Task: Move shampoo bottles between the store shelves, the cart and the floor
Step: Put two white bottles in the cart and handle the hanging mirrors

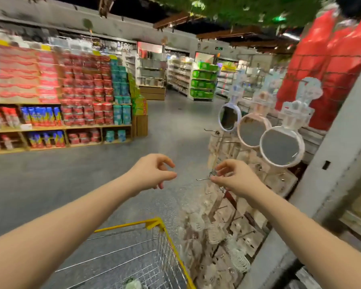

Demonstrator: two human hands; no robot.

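A shop: stocked shelves (pixel 61 113), yellow-rimmed cart (pixel 152 224), hanging mirrors (pixel 279 148).

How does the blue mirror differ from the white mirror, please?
The blue mirror has a pale blue rim; the white mirror has a white one. The blue mirror hangs farthest from the person, the white mirror nearest. The blue mirror shows as a narrow oval, the white mirror as nearly a full circle. Both are round, carry a card topper and hang above the rack, with a pink mirror between them.
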